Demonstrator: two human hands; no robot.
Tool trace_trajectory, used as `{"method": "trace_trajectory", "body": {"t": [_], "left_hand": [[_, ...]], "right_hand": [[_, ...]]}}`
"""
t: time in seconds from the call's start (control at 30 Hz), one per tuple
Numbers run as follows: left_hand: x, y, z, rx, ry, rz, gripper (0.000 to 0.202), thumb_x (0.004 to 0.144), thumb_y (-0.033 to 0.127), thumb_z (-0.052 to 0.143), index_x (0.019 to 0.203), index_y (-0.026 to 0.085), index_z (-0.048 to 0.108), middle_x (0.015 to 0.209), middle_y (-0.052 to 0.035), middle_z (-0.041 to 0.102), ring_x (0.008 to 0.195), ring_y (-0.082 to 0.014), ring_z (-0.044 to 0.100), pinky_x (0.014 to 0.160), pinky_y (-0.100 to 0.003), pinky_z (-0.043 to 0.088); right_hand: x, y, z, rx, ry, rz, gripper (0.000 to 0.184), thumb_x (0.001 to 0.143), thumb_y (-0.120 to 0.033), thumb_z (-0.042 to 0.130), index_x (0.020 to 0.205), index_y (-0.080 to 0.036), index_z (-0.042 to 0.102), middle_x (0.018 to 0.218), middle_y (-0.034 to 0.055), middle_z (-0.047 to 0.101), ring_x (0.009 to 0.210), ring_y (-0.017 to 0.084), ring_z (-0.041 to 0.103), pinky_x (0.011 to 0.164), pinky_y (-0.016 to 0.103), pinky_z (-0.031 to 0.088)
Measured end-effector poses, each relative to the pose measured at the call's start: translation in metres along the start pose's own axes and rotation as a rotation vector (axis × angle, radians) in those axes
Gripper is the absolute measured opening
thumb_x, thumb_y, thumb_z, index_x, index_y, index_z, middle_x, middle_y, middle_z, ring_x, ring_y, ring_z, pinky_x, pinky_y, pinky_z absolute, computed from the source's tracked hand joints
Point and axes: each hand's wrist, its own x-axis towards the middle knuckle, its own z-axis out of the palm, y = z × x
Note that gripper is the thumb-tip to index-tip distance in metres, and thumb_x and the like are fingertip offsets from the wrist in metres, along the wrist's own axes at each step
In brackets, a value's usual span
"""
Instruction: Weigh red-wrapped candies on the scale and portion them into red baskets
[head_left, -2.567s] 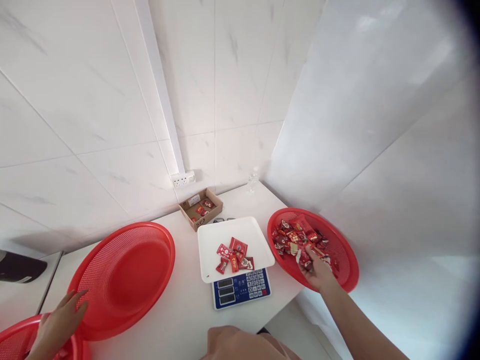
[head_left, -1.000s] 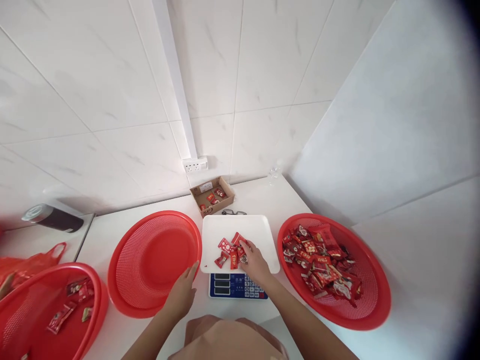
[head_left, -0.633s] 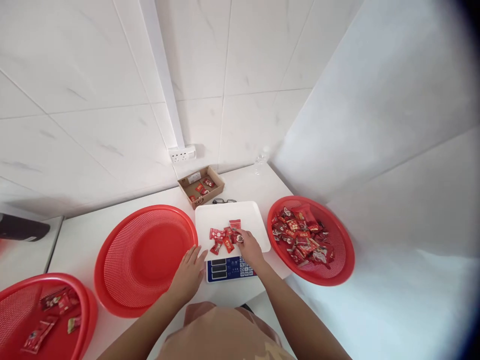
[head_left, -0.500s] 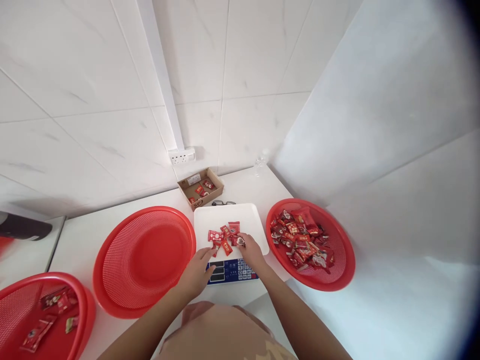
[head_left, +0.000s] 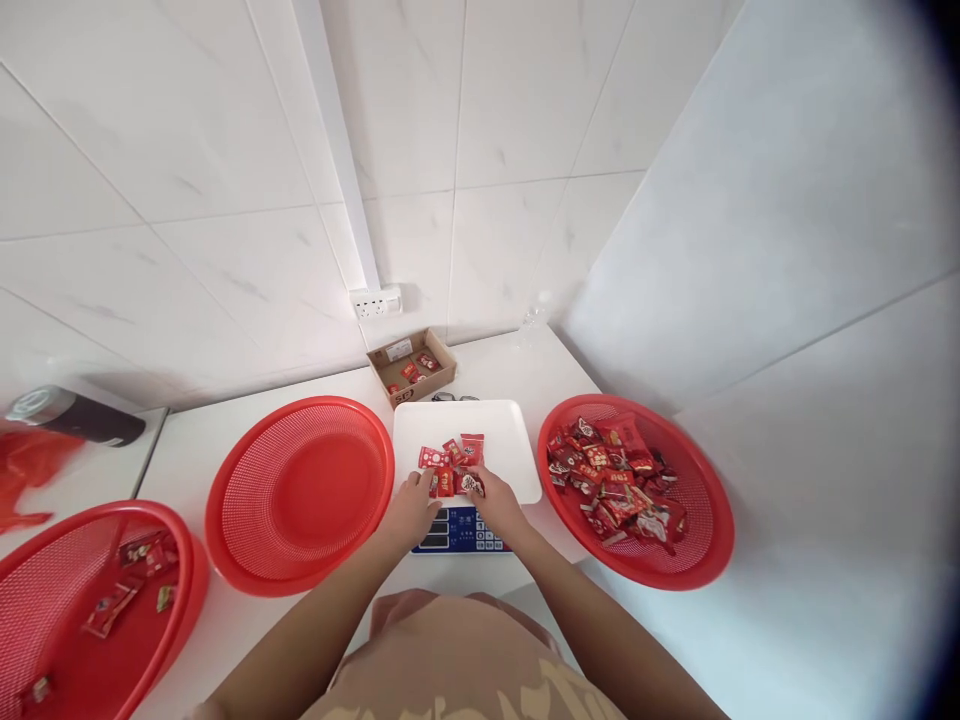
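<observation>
~6 red pkts [head_left: 445,482] on 1 scale [head_left: 469,532]

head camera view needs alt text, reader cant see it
A person's left hand and right hand touch small red packets on the white tray of a digital scale. A red basket holding more stands right, two more red baskets left, a cardboard box behind.

White worktop [head_left: 499,370]; past its seam [head_left: 150,455] at left, dark flask [head_left: 86,417] and red bag [head_left: 30,460]. Centre: round red basket [head_left: 307,495] and electronic scale [head_left: 465,530], with eyeglasses [head_left: 455,398] and cardboard box [head_left: 429,386] behind. Back corner: clear bottle [head_left: 535,314]. Right edge: packet-filled basket [head_left: 709,510].
</observation>
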Motion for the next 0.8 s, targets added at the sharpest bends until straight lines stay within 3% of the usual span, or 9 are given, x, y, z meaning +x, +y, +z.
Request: {"method": "trace_trajectory", "body": {"t": [0.23, 0.47, 0.63, 0.7, 0.8], "left_hand": [[0.007, 0.007, 0.002, -0.125, -0.039, -0.012, 0.067, 0.077, 0.022, 0.053, 0.141, 0.019, 0.032, 0.137, -0.0152, 0.048, 0.116, -0.0266, 0.055, 0.092, -0.035, 0.043], [0.009, 0.015, 0.001, -0.273, -0.045, 0.116, 0.071, 0.064, 0.020, 0.068, 0.131, 0.016, 0.046, 0.123, -0.0145, 0.055, 0.111, -0.0246, 0.056, 0.097, -0.034, 0.043], [0.006, 0.018, -0.002, -0.420, -0.022, 0.141, 0.043, 0.067, 0.021, 0.066, 0.109, 0.019, 0.058, 0.098, -0.0058, 0.063, 0.086, -0.0191, 0.061, 0.081, -0.036, 0.051], [0.004, 0.017, -0.007, -0.495, -0.005, 0.129, 0.029, 0.075, 0.027, 0.060, 0.103, 0.020, 0.058, 0.091, -0.0029, 0.066, 0.080, -0.0156, 0.063, 0.075, -0.033, 0.053], [-0.001, 0.009, -0.022, -0.561, 0.058, 0.084, 0.025, 0.083, 0.032, 0.050, 0.105, 0.020, 0.054, 0.091, -0.0028, 0.068, 0.077, -0.0131, 0.065, 0.070, -0.029, 0.055]], "right_hand": [[0.002, -0.005, 0.007, 0.042, -0.043, -0.009, 0.043, 0.081, -0.014, 0.049, 0.123, -0.020, 0.057, 0.122, 0.0068, 0.064, 0.109, 0.020, 0.060, 0.094, 0.032, 0.045], [-0.006, -0.018, 0.016, 0.246, -0.093, -0.065, 0.044, 0.078, -0.011, 0.046, 0.119, -0.021, 0.060, 0.113, 0.0049, 0.068, 0.102, 0.018, 0.063, 0.090, 0.032, 0.048], [-0.017, -0.025, 0.010, 0.494, -0.148, 0.023, 0.045, 0.079, -0.014, 0.046, 0.123, -0.021, 0.054, 0.098, 0.0044, 0.072, 0.090, 0.017, 0.068, 0.082, 0.033, 0.053], [-0.019, -0.029, 0.006, 0.586, -0.154, 0.036, 0.042, 0.079, -0.016, 0.049, 0.120, -0.021, 0.054, 0.100, 0.0050, 0.072, 0.092, 0.017, 0.067, 0.082, 0.033, 0.053], [-0.017, -0.033, -0.001, 0.661, -0.160, 0.023, 0.038, 0.080, -0.020, 0.051, 0.118, -0.021, 0.055, 0.108, 0.0065, 0.069, 0.094, 0.017, 0.066, 0.082, 0.034, 0.054]]}}
